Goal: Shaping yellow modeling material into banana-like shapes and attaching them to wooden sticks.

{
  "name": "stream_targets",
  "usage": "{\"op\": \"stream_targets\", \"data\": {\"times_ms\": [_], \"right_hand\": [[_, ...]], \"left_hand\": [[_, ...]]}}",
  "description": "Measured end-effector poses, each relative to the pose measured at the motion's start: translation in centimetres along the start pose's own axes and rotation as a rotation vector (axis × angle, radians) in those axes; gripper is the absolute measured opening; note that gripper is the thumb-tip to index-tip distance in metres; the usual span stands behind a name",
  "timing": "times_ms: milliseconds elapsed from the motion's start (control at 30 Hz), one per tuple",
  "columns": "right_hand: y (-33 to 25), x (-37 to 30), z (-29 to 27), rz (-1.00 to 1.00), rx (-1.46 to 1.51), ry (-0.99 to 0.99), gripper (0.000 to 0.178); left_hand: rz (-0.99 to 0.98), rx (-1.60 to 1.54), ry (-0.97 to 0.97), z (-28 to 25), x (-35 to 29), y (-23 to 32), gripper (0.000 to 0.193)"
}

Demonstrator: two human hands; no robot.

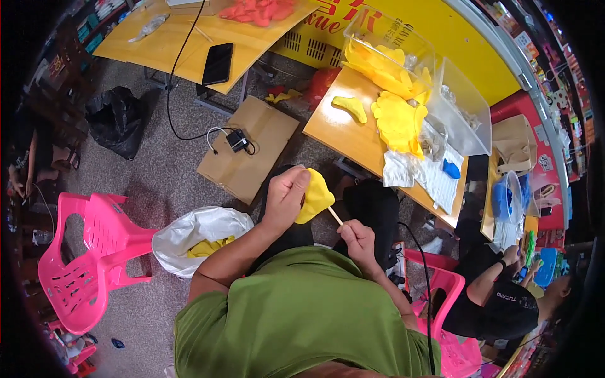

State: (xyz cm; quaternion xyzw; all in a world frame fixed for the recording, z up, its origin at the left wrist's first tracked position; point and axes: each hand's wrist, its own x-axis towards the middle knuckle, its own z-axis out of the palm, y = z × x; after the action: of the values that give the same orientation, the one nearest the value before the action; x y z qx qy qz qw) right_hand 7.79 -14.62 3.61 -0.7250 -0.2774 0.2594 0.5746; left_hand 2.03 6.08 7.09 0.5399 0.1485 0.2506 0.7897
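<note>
My left hand (pixel 285 196) is closed on a small yellow fabric piece (pixel 317 196), holding it up in front of my body. In my right hand (pixel 358 244) is a thin pale wooden stick (pixel 335 216), pinched near its lower end. The stick's other end meets the yellow piece; whether it runs inside is hidden. Down to the left, a white sack (pixel 169 242) stands with its mouth wide and yellow pieces (pixel 211 246) in it. On the wooden table (pixel 328 128) ahead to the right lie a single curved yellow piece (pixel 350 108) and a stack of scalloped yellow pieces (pixel 399 123).
A clear plastic bin (pixel 463 104) sits by the yellow stack. A cardboard box (pixel 265 135) on the floor carries a black adapter (pixel 237 140). Pink chairs (pixel 97 252) stand at both sides. A phone (pixel 218 63) lies on the far table. At right, another person (pixel 498 302) works.
</note>
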Motion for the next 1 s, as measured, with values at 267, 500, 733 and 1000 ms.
{"op": "stream_targets", "data": {"times_ms": [267, 500, 733, 1000], "right_hand": [[0.4, -1.0, 0.8, 0.057, 0.216, 0.018, 0.025], [0.5, -1.3, 0.7, 0.204, 0.399, -0.076, 0.027], [0.7, -1.1, 0.2, 0.089, 0.272, -0.012, 0.028], [0.9, -1.5, 0.1, 0.312, 0.499, -0.114, 0.026]], "left_hand": [[0.133, 0.079, 0.06, 0.8, -0.8, 0.2, 0.031], [0.079, 0.021, 0.084, 0.7, -0.7, -0.2, 0.025], [0.235, 0.284, -0.062, 0.4, -0.6, 1.3, 0.022], [0.078, -0.004, 0.01, 0.4, -1.2, -0.4, 0.023]]}}
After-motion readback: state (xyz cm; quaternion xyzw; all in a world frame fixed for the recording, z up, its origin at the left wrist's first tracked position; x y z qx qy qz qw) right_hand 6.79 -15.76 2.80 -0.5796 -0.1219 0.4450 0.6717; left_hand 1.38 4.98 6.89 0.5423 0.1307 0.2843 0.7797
